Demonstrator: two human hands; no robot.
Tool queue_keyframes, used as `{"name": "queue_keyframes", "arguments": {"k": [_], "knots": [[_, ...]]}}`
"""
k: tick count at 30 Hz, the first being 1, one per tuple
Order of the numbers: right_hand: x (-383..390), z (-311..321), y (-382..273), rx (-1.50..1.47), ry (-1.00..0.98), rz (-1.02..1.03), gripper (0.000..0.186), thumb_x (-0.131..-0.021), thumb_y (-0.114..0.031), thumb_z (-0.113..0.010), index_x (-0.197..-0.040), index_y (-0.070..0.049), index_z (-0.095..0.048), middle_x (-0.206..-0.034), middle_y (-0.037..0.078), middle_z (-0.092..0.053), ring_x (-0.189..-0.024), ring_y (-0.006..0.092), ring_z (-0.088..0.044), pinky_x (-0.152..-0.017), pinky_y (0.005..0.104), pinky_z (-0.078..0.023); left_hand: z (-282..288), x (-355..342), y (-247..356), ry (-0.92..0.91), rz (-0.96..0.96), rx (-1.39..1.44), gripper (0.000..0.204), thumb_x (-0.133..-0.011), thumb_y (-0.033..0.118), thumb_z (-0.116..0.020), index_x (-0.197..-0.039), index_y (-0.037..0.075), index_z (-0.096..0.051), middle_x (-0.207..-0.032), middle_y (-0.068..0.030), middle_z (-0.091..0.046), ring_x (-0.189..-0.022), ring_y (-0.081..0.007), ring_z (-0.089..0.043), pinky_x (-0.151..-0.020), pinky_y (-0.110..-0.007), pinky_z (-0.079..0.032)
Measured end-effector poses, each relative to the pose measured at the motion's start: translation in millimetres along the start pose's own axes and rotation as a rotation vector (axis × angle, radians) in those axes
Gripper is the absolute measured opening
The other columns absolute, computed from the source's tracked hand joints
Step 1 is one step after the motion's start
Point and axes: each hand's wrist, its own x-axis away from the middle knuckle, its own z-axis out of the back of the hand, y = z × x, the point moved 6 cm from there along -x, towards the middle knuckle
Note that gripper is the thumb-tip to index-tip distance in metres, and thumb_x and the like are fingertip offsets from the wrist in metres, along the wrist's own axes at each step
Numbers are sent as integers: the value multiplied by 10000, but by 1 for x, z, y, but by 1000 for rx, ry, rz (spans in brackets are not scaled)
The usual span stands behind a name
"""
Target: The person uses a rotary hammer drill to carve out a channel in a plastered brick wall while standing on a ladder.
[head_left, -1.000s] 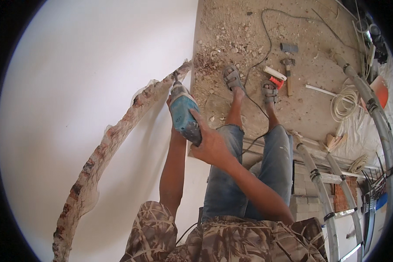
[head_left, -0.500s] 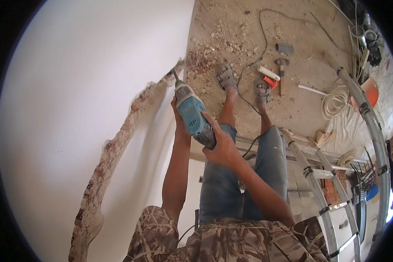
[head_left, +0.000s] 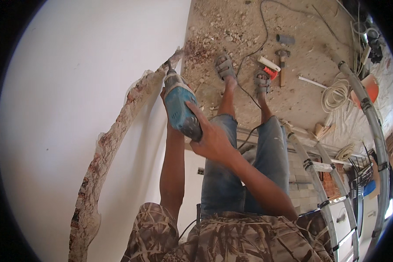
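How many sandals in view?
2: left-foot sandal beside the rubble, right-foot sandal near the hammer. No others visible; clutter along the right edge could hide more.

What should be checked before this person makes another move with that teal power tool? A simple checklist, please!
1. Right hand on the hammer drill: ok, wrapped around the rear end.
2. Left hand gripping too: cannot tell; it is at the tool's left side, mostly hidden.
3. Bit lined up with the wall groove: ok, its tip is at the groove near the groove's upper end; depth cannot be told.
4. Power cord clear of the feet: not ok, it runs between the sandals.
5. Feet covered: not ok, the sandals are open.
6. Gloves on: not ok, the right hand is bare.
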Motion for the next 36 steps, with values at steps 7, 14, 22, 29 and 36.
{"name": "queue_keyframes", "arguments": {"k": [7, 14, 22, 29, 36], "knots": [[-35, 21, 11, -54, 211, 156, 972, -710, -79, -635, -1588, -189, -234, -1039, 349, -662, -976, 536, -642, -862, 542, -512, 25, -57, 12, -111, 25, -259, 661, -929, 687, -499, -1219, 112, -648, -1098, -118, -698, -958, -286, -693, -853, -440, -586], [12, 36, 48, -134, 172, 14, 970, -700, -32, -629, -1589, -145, -258, -1216, 315, -626, -1117, 501, -623, -982, 463, -493, 20, -50, -43, -84, 69, -443, 599, -970, 657, -469, -1178, 122, -638, -1061, -151, -703, -912, -284, -704, -797, -435, -602], [68, 43, 79, -218, 240, 192, 989, -699, -2, -629, -1600, -165, -254, -1226, 303, -624, -1151, 485, -613, -1006, 454, -480, 14, 5, -61, 26, -10, -643, 616, -969, 693, -437, -1171, 148, -640, -1028, -61, -710, -929, -228, -694, -836, -405, -575], [71, 33, 80, -281, 185, 164, 1017, -702, -24, -628, -1612, -207, -211, -1150, 322, -644, -1038, 509, -635, -920, 488, -508, -1, 14, -47, -20, -7, -703, 655, -935, 734, -465, -1172, 148, -637, -1009, -61, -703, -925, -211, -691, -828, -392, -573], [43, 21, 76, -288, 157, 182, 1042, -690, -46, -630, -1613, -213, -176, -1131, 331, -649, -1004, 524, -638, -883, 517, -511, 4, 1, -16, 52, -81, -727, 650, -952, 720, -436, -1169, 141, -637, -1009, -65, -704, -906, -216, -696, -814, -390, -584]]}}
